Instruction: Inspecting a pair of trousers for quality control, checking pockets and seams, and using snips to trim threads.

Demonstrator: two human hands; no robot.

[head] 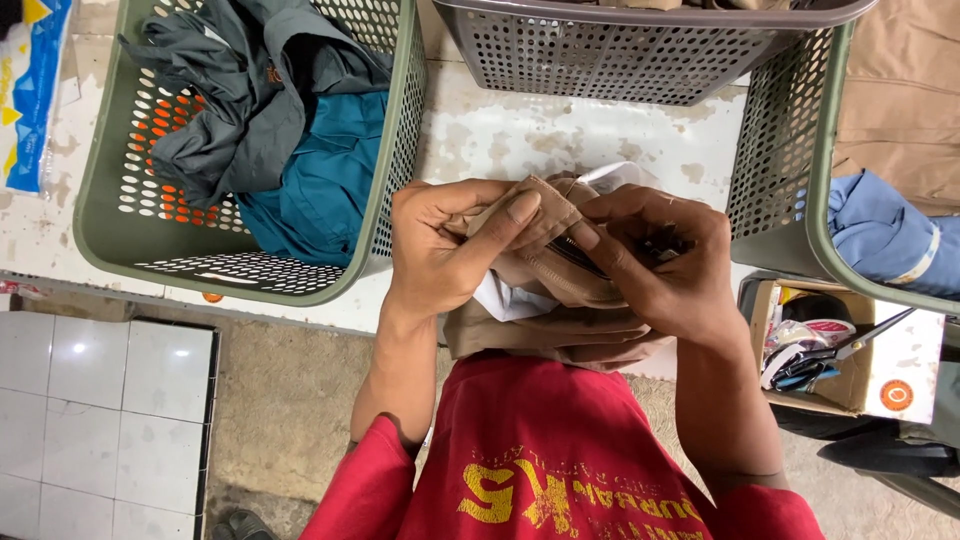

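Observation:
Both my hands hold a tan garment [560, 330] bunched up in front of my red shirt. My left hand [445, 250] pinches a folded edge of the tan cloth, thumb on top. My right hand [660, 265] grips the same cloth from the right, fingers curled near a dark zipper [580, 258] at the seam. A bit of white lining [505, 298] shows under the fold. What lies inside my right hand's fingers is partly hidden.
A green perforated basket [110, 240] at upper left holds grey and teal clothes. A grey basket [620, 60] sits ahead, another green one [800, 200] at right with blue cloth. A cardboard box [880, 385] with scissors [860, 345] stands lower right. White floor tiles lie lower left.

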